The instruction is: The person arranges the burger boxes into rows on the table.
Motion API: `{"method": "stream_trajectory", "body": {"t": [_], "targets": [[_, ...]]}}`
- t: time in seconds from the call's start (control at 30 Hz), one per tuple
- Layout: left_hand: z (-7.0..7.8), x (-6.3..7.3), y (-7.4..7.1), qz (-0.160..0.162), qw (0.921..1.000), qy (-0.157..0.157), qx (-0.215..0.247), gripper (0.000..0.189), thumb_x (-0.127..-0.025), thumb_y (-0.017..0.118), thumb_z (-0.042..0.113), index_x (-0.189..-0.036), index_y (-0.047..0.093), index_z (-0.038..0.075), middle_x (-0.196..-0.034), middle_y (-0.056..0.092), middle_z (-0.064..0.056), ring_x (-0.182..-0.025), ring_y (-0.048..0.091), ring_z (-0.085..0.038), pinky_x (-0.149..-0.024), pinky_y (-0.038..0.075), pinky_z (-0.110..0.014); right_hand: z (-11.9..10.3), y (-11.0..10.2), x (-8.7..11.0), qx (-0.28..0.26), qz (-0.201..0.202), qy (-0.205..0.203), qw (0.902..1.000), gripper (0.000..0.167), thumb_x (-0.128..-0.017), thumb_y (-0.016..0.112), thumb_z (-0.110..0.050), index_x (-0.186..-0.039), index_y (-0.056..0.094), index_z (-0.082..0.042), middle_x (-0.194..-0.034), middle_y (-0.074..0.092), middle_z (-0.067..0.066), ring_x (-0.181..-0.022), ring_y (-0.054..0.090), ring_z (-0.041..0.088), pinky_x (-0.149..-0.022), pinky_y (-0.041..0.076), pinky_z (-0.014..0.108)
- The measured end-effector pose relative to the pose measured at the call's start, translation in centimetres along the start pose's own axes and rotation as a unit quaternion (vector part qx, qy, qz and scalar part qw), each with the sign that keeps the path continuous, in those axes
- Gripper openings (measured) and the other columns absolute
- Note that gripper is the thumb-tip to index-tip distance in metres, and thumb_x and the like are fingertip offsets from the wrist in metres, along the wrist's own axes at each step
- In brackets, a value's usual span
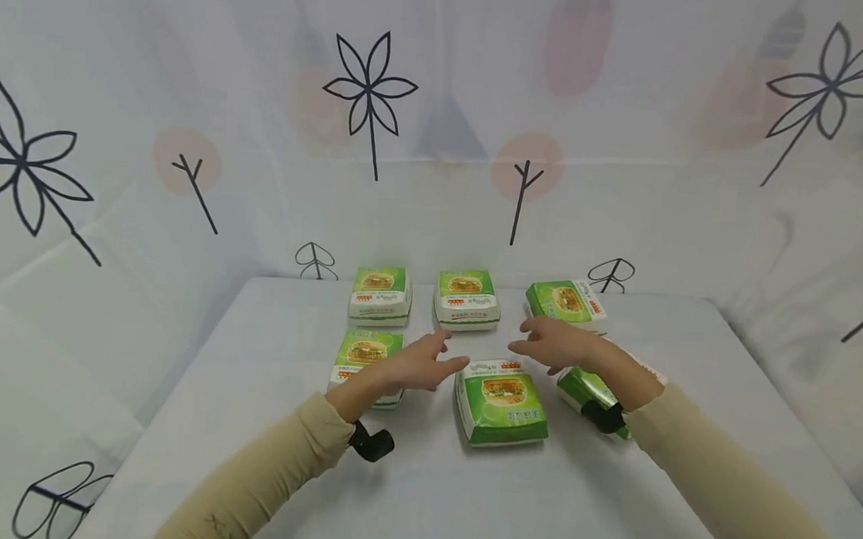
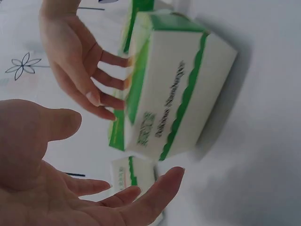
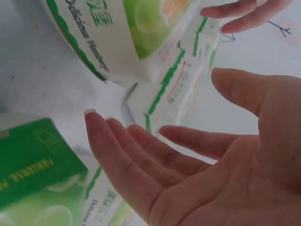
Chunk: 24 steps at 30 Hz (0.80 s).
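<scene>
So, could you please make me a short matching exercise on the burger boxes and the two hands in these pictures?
Things:
1. left hand
2. right hand
3. middle front box
4. back centre box

Places or states:
a. lies on the table between the two hands, touched by neither
b. open, above the front left box
c. middle of the far row, away from both hands
d. open, in front of the back right box

Pairs: 1-b, 2-d, 3-a, 4-c
</scene>
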<state>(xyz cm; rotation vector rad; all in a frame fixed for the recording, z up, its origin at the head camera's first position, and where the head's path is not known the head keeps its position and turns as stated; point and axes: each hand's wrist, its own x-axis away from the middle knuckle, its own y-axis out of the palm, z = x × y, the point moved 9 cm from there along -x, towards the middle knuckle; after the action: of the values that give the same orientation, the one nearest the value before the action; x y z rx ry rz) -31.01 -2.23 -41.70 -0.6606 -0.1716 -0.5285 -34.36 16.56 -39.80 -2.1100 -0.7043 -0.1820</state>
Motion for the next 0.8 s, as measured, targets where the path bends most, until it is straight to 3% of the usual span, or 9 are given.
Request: {"method": "stream_trajectory", "body": {"t": [0.3, 0.43, 0.57, 0.8], "targets": [[-1.6, -0.1, 2.3, -0.016, 0.9997, -0.017, -0.008, 0.073, -0.106, 0.053, 0.045, -0.160, 0.027, 0.004, -0.151, 0.045, -0.022, -0.094, 0.070, -0.029, -0.089, 0.054, -0.042, 0.0, 2.2, 0.8, 0.035, -0.023, -0.021, 0.9989, 0.068, -0.103, 0.060, -0.039, -0.150, 0.041, 0.007, -0.135, 0.059, 0.024, -0.097, 0.067, 0.028, -0.077, 0.060, 0.040], [-2.1, -0.1, 3.0, -0.020, 0.9995, -0.020, 0.013, 0.073, -0.106, 0.052, 0.047, -0.160, 0.027, 0.004, -0.151, 0.045, -0.022, -0.097, 0.068, -0.026, -0.081, 0.058, -0.037, 0.0, 2.8, 1.0, 0.067, -0.030, -0.037, 0.9966, 0.067, -0.104, 0.056, -0.044, -0.152, 0.043, 0.001, -0.142, 0.056, 0.022, -0.116, 0.063, 0.033, -0.093, 0.056, 0.049], [-2.2, -0.1, 3.6, -0.025, 0.9987, -0.019, 0.041, 0.073, -0.107, 0.051, 0.046, -0.160, 0.025, 0.003, -0.152, 0.042, -0.023, -0.101, 0.065, -0.024, -0.077, 0.061, -0.037, -0.2, 3.2, 1.1, 0.093, -0.033, -0.057, 0.9935, 0.066, -0.104, 0.054, -0.046, -0.154, 0.043, -0.004, -0.149, 0.051, 0.021, -0.134, 0.051, 0.040, -0.108, 0.044, 0.060], [-1.9, -0.3, 4.2, -0.040, 0.9982, -0.010, 0.044, 0.070, -0.106, 0.054, 0.044, -0.159, 0.028, 0.006, -0.148, 0.045, -0.021, -0.101, 0.062, -0.021, -0.078, 0.060, -0.038, -0.2, 3.5, 1.0, 0.099, -0.039, -0.074, 0.9916, 0.064, -0.106, 0.052, -0.044, -0.153, 0.043, -0.002, -0.150, 0.049, 0.022, -0.136, 0.049, 0.041, -0.110, 0.041, 0.060]]}}
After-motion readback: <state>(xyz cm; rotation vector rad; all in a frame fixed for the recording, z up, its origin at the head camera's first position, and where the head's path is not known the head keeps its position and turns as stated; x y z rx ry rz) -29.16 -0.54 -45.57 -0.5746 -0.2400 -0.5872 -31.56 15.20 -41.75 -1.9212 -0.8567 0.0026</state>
